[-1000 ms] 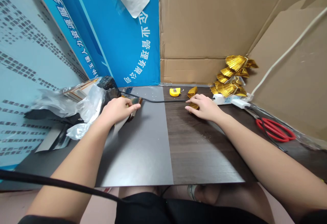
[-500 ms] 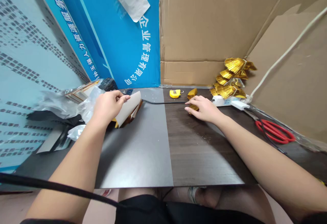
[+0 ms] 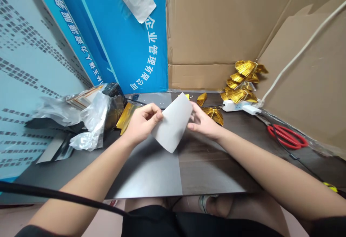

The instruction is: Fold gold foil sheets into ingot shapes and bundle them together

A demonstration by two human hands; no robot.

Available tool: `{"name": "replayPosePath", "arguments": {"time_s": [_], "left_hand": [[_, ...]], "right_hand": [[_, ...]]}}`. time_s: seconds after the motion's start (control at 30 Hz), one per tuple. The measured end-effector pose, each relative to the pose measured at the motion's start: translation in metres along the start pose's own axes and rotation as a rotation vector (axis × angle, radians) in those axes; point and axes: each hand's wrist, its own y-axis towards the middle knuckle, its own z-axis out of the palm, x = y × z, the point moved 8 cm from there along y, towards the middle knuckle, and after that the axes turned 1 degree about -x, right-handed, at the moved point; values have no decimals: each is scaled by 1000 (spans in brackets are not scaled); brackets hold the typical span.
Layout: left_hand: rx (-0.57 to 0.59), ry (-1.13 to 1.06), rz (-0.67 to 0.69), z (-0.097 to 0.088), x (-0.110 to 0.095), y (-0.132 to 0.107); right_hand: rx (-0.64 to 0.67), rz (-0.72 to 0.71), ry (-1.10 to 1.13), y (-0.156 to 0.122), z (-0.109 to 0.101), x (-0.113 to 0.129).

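Note:
My left hand (image 3: 143, 121) pinches a sheet of paper (image 3: 173, 123) between thumb and fingers at its left edge, its pale side facing me. The sheet is held tilted above the middle of the table. At its right edge is my right hand (image 3: 204, 121), thumb and fingers apart, some fingertips partly behind the paper; whether they touch it I cannot tell. Just beyond the right hand lies a pleated gold foil fan (image 3: 213, 115). A small folded gold piece (image 3: 202, 99) sits behind it. The sheet mostly covers a yellow tape measure (image 3: 187, 96).
Gold sheets (image 3: 124, 117) and crumpled clear plastic (image 3: 93, 123) lie at left. Stacked gold fans (image 3: 242, 82) stand at back right beside a white power strip (image 3: 232, 106). Red-handled scissors (image 3: 288, 136) lie at right. Cardboard (image 3: 205, 24) and a blue panel (image 3: 129, 49) wall the back.
My left hand has brought the paper sheet from the left pile to the middle. My right hand has left the gold fan and moved slightly left to the sheet's edge.

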Motion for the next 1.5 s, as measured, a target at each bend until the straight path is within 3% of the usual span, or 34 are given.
{"name": "replayPosePath", "arguments": {"time_s": [0.13, 0.27, 0.43, 0.53, 0.63, 0.77, 1.0, 1.17, 1.23, 1.33, 1.43, 1.5], "left_hand": [[47, -51, -137, 14, 27, 0], [131, 76, -254, 22, 49, -3], [319, 178, -316, 35, 55, -9], [541, 255, -287, 46, 53, -15], [691, 441, -92, 50, 45, -16], [674, 653, 169, 51, 38, -15], [683, 689, 281, 56, 36, -21], [789, 644, 198, 65, 35, -27], [789, 651, 143, 68, 36, -27], [750, 638, 69, 68, 38, -25], [710, 614, -30, 64, 42, -23], [684, 618, -100, 61, 45, -22]], "right_hand": [[-116, 228, 73, -3, -12, -14], [-147, 379, 51, -4, -24, -31], [-147, 496, -44, -6, -35, -46], [-117, 534, -153, -8, -38, -48], [-87, 537, -265, -9, -38, -48], [-81, 519, -388, -9, -40, -46], [-39, 491, -558, -8, -39, -42], [35, 281, -963, -5, -35, -25], [64, 92, -986, -4, -27, -11], [197, -140, -852, -9, -9, 9], [422, -118, -715, -16, 8, 11], [508, -108, -748, -19, 14, 9]]}}
